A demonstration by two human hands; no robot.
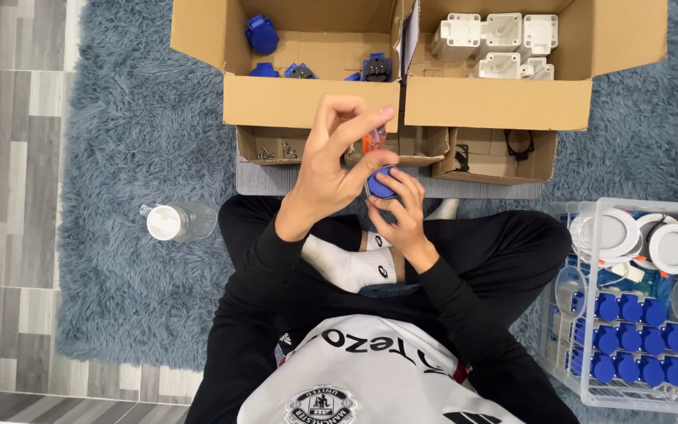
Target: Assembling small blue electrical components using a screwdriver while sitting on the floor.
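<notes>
Hands: left (335, 161), right (402, 212), one blue part (380, 185)

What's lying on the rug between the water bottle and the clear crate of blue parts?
In the head view, only the person's crossed legs lie between the bottle and the clear crate; both hands work above them.

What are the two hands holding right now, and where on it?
The right hand pinches a small round blue plastic part by its edge. The left hand holds an orange-handled tool above it; its grip point is hidden.
</notes>
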